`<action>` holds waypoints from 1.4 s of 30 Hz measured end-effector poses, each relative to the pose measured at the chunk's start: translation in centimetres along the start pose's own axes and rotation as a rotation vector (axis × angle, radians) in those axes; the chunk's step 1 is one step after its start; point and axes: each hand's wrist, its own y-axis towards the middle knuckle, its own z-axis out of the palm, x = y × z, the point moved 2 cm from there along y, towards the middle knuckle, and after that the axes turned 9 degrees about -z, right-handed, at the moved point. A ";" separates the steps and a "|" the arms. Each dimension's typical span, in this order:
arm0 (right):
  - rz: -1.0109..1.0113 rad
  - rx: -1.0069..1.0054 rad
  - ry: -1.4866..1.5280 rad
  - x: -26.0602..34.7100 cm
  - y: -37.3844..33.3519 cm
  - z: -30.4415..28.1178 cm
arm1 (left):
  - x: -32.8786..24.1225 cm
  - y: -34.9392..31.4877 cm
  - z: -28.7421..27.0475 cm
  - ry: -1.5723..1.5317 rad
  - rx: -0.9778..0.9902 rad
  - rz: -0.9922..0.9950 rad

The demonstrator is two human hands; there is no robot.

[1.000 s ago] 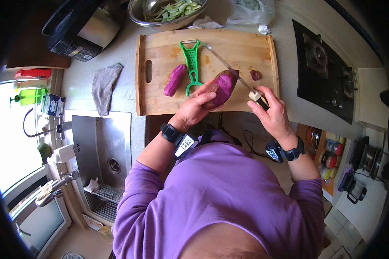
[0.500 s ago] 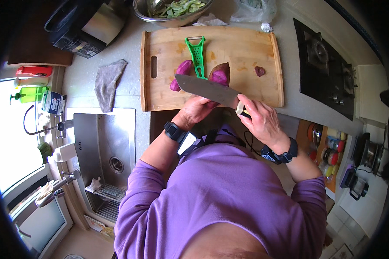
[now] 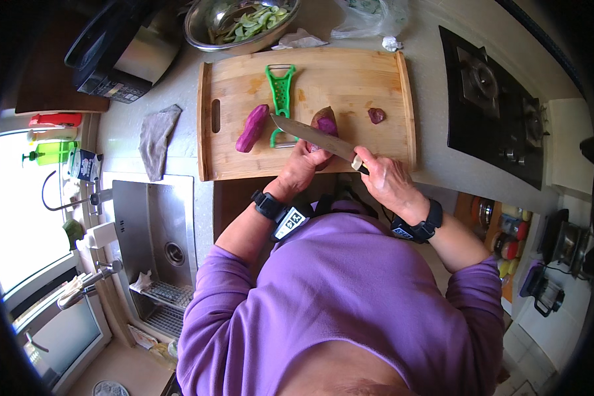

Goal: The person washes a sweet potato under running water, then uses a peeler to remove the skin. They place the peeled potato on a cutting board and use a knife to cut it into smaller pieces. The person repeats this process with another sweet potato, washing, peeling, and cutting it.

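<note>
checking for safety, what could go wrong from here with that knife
The knife blade appears very close to the fingers of the left grip, so a slip by the right grip could cut them.

The partly peeled purple tuber is held near the front edge of the cutting board, so it might drop if the hold loosens.

The blade's tip overlaps the green peeler in this view and might knock it.

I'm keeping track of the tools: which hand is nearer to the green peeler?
Left. The left hand, holding the partly peeled purple tuber, is just below and right of the green peeler. The right hand, holding the knife, is farther to the right.
</note>
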 end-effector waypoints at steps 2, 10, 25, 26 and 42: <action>0.016 0.008 -0.002 -0.5 -0.4 0.3 | 0.2 0.2 0.3 0.041 -0.049 0.024; -0.166 -0.161 0.113 -3.3 0.9 1.7 | -0.3 0.7 -0.5 0.083 0.004 -0.051; -0.046 -0.093 0.113 -4.5 1.3 3.1 | -1.7 1.5 1.0 0.238 -0.057 -0.196; -0.083 -0.147 0.153 -4.6 1.2 3.0 | -1.8 1.5 1.0 0.250 -0.049 -0.197; 0.470 -0.059 1.330 -6.2 -0.9 -1.4 | -1.3 0.9 2.2 -0.030 0.222 -0.165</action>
